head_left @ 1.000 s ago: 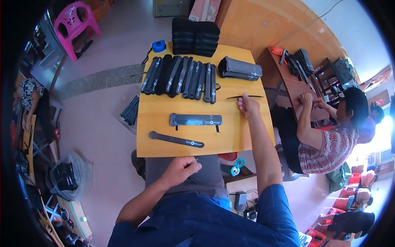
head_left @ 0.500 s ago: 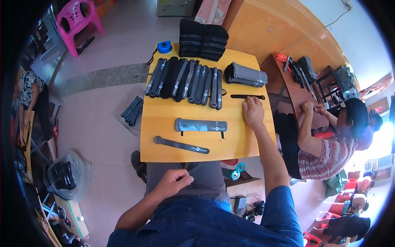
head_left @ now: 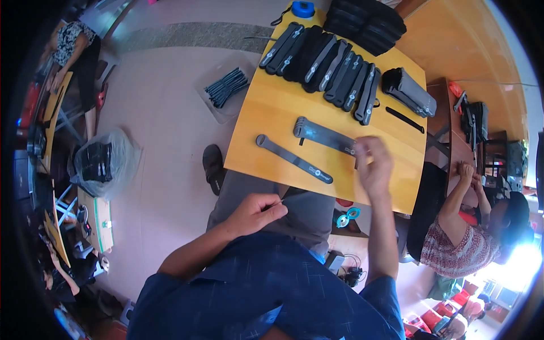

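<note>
My left hand [head_left: 256, 214] is held above my lap, thumb and finger pinched, with a thin dark tip sticking out that is too small to name. Over the right end of a banded bundle of grey straps [head_left: 326, 136] is my right hand [head_left: 375, 167], its curled fingers smeared by motion. Whether it grips the bundle cannot be made out. Nearer me on the yellow table lies a single grey strap [head_left: 294, 160] with rounded ends. A narrow black strap [head_left: 404, 120] rests by the table's right edge.
Rows of grey and black strap bundles [head_left: 334, 68] fill the far part of the table [head_left: 266, 119]. A folded strap stack [head_left: 408, 93], a black pile [head_left: 365, 25] and a blue tape measure [head_left: 302, 9] lie there too. A co-worker [head_left: 462, 226] sits at the right.
My right hand has come back from beside the narrow black strap to the bundle's right end. The left hand stays pinched above my lap. The whole view has shifted and turned.
</note>
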The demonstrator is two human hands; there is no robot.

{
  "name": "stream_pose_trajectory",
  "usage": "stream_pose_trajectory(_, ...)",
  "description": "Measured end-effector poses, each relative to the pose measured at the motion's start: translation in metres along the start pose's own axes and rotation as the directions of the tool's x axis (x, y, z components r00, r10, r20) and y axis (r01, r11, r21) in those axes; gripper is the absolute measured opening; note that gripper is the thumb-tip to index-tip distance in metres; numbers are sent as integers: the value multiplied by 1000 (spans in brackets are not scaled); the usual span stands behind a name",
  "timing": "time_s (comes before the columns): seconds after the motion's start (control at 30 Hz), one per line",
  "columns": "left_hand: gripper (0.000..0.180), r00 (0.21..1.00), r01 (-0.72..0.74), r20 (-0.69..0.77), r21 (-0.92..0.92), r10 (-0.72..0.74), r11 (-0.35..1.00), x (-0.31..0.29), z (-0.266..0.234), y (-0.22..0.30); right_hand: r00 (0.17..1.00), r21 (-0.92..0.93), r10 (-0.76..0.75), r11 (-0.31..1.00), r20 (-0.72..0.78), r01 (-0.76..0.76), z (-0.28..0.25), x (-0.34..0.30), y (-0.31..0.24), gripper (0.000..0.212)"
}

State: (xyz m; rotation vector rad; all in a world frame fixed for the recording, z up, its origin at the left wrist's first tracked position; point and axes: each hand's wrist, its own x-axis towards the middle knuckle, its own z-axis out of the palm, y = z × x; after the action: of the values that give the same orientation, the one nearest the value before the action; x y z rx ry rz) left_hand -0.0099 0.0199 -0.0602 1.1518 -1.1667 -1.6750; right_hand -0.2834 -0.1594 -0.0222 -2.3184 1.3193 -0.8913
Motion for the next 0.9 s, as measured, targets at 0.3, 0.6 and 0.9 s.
stream_pose_trajectory(0.3, 29, 997, -56, -45, 204, 66, 977, -10, -5, 2, 968, -58, -73, 994, 241, 89, 57, -62, -62, 23)
stream_pose_trajectory(0.6, 27, 957, -192, -87, 532, 278, 825, -15, 21, 15, 893, 735, 387, 533, 230, -420, 51, -108, -92, 12)
stream_pose_trajectory(0.9, 27, 873, -383, -77, 504, 482, 774, -1, 52, 17, 752, 963, 602, -190, 268, -191, 43, -138, -123, 18)
